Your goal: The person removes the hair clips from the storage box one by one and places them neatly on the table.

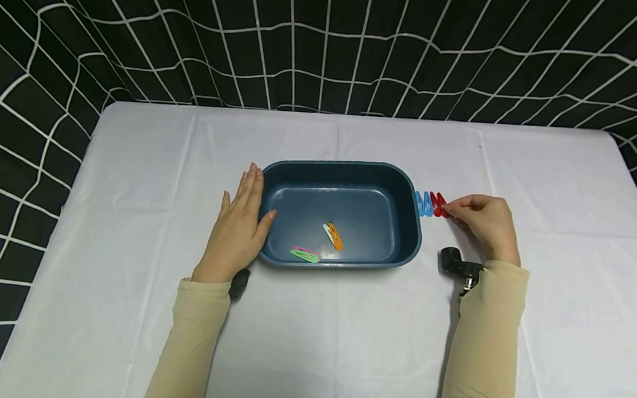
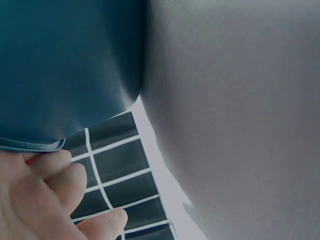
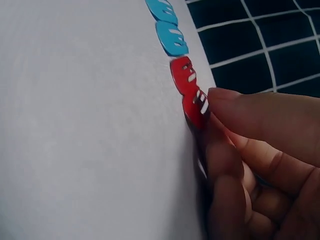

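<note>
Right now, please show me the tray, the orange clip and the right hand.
Tray (image 1: 363,224): head view, bare floor.
Orange clip (image 1: 335,236): head view, its middle.
Right hand (image 1: 485,223): head view, its back.

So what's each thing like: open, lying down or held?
Tray: upright, open on top
White clip: lying in tray
Orange clip: lying in tray
Green clip: lying in tray
Pink clip: partly hidden by green one
Blue clips: lying in a row
Red clips: same row, end one pinched
Left hand: fingers straight, at tray's side
Right hand: pinching end red clip
</note>
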Motion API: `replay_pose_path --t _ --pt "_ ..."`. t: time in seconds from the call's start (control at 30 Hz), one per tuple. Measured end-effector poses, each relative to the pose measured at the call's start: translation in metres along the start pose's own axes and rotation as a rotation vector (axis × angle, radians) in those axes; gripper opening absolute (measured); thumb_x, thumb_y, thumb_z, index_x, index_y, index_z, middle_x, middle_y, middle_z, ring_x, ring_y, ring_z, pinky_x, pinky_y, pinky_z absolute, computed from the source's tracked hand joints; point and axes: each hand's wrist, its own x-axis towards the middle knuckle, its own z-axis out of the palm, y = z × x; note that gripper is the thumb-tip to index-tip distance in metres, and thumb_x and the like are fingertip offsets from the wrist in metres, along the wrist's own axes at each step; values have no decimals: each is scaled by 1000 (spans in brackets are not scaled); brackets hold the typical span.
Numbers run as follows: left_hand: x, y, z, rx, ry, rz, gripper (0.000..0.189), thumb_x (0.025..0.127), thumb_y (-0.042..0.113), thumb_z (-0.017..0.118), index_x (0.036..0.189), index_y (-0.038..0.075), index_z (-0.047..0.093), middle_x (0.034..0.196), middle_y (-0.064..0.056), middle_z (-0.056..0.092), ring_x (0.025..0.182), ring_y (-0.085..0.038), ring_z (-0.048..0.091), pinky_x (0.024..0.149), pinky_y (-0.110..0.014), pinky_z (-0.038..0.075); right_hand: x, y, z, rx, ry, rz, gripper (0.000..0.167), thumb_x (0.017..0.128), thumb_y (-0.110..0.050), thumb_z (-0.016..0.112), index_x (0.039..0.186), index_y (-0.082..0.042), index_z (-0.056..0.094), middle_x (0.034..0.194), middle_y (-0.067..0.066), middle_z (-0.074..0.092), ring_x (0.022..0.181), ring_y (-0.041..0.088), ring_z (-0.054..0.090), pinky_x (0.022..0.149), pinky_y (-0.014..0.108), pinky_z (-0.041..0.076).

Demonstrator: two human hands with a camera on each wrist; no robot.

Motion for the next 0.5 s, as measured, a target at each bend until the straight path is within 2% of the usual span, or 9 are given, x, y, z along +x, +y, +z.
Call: replay_pose_path --t 0.23,0.5 --pt "0 0 0 -7 -3 0 67 100 30 44 150 1 11 157 -9 4 144 -22 6 108 -59 11 1 3 0 82 8 4 36 88 -22 68 105 9 65 72 -16 61 71 5 52 62 14 46" --pt "0 0 0 -2 1 0 67 100 29 45 150 0 12 157 -10 5 144 -24 9 108 -60 11 1 3 2 64 17 -22 33 88 -18 66 104 11 65 69 -18 59 67 3 51 60 13 45"
